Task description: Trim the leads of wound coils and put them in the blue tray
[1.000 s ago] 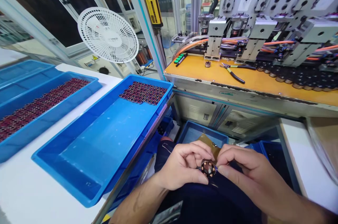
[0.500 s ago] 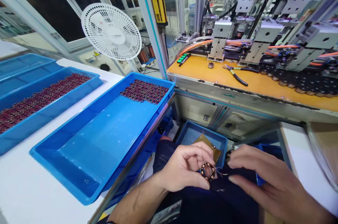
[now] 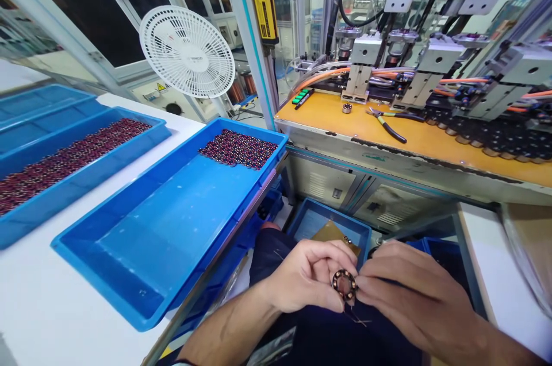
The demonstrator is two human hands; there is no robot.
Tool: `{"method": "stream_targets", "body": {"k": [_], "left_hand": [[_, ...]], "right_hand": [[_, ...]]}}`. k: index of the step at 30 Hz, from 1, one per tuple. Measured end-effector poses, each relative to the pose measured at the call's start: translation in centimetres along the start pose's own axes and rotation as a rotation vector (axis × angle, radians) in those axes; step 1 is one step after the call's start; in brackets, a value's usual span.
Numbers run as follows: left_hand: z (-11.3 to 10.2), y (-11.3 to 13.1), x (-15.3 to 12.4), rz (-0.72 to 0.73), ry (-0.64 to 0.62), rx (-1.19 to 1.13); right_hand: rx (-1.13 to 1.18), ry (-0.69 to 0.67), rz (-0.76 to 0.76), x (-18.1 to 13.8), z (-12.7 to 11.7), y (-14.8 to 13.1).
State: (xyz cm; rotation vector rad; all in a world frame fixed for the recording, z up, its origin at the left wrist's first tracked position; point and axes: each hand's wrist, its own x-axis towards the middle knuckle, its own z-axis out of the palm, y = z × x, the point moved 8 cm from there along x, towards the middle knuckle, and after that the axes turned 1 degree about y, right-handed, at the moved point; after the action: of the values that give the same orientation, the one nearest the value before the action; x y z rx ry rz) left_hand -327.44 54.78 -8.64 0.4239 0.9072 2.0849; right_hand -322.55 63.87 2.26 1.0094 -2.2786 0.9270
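Observation:
A small ring-shaped wound coil part (image 3: 344,284) with copper windings is held over my lap. My left hand (image 3: 308,277) pinches it from the left between thumb and fingers. My right hand (image 3: 401,291) pinches its right edge with its fingertips. Thin loose wire ends hang below the part. A blue tray (image 3: 168,222) on the white table to my left has a patch of the same dark red parts (image 3: 238,149) at its far end.
A second blue tray (image 3: 69,165) with rows of parts lies at far left. A white fan (image 3: 187,51) stands behind. The yellow machine bench (image 3: 414,133) carries pliers (image 3: 388,122) and a row of fixtures. A blue bin (image 3: 328,228) sits on the floor before my knees.
My right hand had drawn away from the part half a second ago; it has come back and pinches its right edge again. The camera has shifted slightly.

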Motion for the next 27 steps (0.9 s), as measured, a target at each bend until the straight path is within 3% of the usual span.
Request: {"method": "stream_targets", "body": {"k": [4, 10, 12, 17, 23, 27], "left_hand": [[0.2, 0.9, 0.1, 0.092, -0.022, 0.075], [0.4, 2.1, 0.1, 0.301, -0.018, 0.199], [0.3, 2.1, 0.0, 0.281, -0.007, 0.219], [-0.2, 0.9, -0.6, 0.054, 0.012, 0.338], [0.0, 1.5, -1.1, 0.193, 0.032, 0.321], [0.6, 2.4, -1.2, 0.311, -0.034, 0.272]], "right_hand": [[-0.007, 0.049, 0.034, -0.3, 0.0, -0.2], [0.107, 0.174, 0.279, -1.8, 1.0, 1.1], [0.082, 0.22, 0.269, -2.0, 1.1, 1.0], [-0.006, 0.251, 0.248, -2.4, 1.3, 0.7], [-0.087, 0.28, 0.255, -2.6, 1.1, 0.6], [-0.107, 0.283, 0.276, -2.4, 1.0, 0.9]]}}
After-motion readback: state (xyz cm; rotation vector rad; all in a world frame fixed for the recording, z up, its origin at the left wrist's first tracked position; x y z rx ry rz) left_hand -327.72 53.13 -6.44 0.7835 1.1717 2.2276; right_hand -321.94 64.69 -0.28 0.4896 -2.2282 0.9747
